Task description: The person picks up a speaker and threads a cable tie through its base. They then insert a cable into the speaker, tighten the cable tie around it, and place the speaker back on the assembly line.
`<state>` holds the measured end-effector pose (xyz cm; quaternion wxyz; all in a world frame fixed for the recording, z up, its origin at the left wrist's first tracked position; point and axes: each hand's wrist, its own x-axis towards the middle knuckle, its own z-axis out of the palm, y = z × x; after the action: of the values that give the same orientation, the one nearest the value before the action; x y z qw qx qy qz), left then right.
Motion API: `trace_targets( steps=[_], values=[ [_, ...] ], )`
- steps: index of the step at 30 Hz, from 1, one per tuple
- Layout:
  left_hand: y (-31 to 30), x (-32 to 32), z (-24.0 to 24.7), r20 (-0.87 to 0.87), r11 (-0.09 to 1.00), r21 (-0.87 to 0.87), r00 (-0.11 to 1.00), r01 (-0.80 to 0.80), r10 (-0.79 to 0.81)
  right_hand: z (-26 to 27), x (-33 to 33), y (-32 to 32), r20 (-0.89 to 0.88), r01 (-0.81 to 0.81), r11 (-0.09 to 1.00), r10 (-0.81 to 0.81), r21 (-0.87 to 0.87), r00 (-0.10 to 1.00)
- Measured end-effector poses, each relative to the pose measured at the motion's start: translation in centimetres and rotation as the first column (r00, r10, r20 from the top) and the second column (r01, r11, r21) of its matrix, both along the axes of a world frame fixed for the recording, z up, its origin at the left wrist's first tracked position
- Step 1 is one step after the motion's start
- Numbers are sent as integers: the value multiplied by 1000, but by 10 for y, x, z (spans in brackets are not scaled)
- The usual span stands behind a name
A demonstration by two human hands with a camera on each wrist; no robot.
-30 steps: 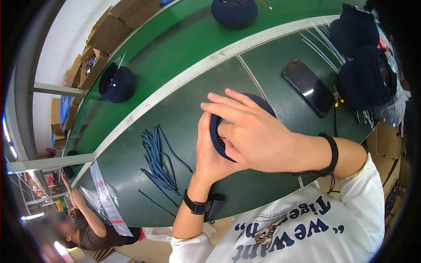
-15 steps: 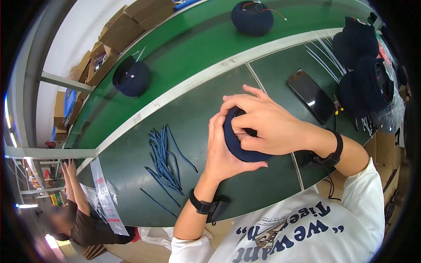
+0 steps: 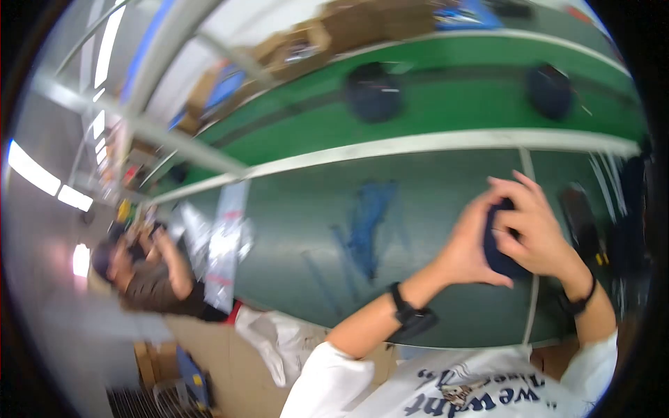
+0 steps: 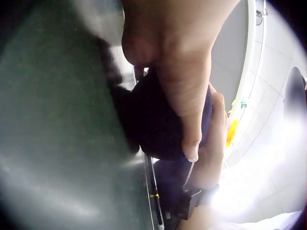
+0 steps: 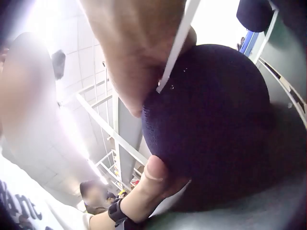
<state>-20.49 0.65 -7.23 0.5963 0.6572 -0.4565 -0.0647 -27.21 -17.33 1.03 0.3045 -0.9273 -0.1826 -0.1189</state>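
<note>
Left hand point(image 3: 465, 247) and right hand point(image 3: 535, 228) clamp a rounded, navy fabric-covered shell point(image 5: 211, 110) between the dark-green counter's point(image 3: 300, 209) long edges, likely to steady it

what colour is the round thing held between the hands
Dark navy blue; the round thing shows best in the right wrist view.

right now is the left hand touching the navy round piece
Touching: right wrist view shows the left hand, thumb against the navy round piece.
</note>
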Motion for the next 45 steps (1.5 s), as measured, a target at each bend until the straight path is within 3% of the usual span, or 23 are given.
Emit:
trace_targets(
  steps=[4,6,9,13,16,20,24,27,29,31,33,34,36,39,42,44,45],
  values=[
    [0,3,-10,49,996,-80,998,28,-25,-13,-5,-9,22,52,991,-55,123,998],
    [-4,-5,-17,48,997,-72,999,-10,13,-14,-10,-15,-70,76,976,-63,206,996],
    [-3,-6,-17,-13,997,-44,998,56,-57,7,-9,0,-185,134,991,-134,-15,974],
    [-4,-9,-23,46,999,-40,999,-9,11,2,-3,6,-151,50,999,-52,-19,987],
    [-6,-5,-21,22,997,-76,1000,13,-12,-1,-3,2,-190,92,972,-51,215,980],
    [-7,-5,-17,30,998,-67,999,22,-20,-14,-5,-22,-84,-8,934,40,358,996],
    [-8,-4,-19,37,998,-68,999,14,-11,-4,-5,-18,-80,-2,989,14,147,997],
    [-6,-4,-20,46,996,-76,998,-35,39,-11,-2,-23,-16,-16,964,21,266,1000],
    [-6,-4,-11,117,987,-152,991,-43,61,-1,-1,-14,-55,45,981,-36,190,998],
    [-2,-4,-9,52,998,-8,996,-67,68,26,0,4,-79,41,995,-48,-91,996],
    [-2,-3,4,33,996,82,999,-45,43,30,0,1,-94,-50,985,35,-166,995],
    [-3,-2,8,-90,995,99,996,7,2,30,-1,-4,-119,-100,971,75,-217,990],
    [1,1,9,-3,996,92,1000,-3,3,19,-3,-10,-214,-111,994,105,-17,971],
    [9,-1,11,-99,980,199,995,27,-7,18,-14,-22,-173,-149,965,188,218,967],
    [10,3,4,-12,988,149,999,-41,43,38,-26,-42,-71,-76,895,119,440,990],
    [6,6,4,63,980,198,998,-25,12,52,-33,-59,-147,50,960,-9,277,989],
    [8,11,7,8,978,203,999,40,-43,50,-31,-62,-80,136,953,-119,270,990]
  ],
)
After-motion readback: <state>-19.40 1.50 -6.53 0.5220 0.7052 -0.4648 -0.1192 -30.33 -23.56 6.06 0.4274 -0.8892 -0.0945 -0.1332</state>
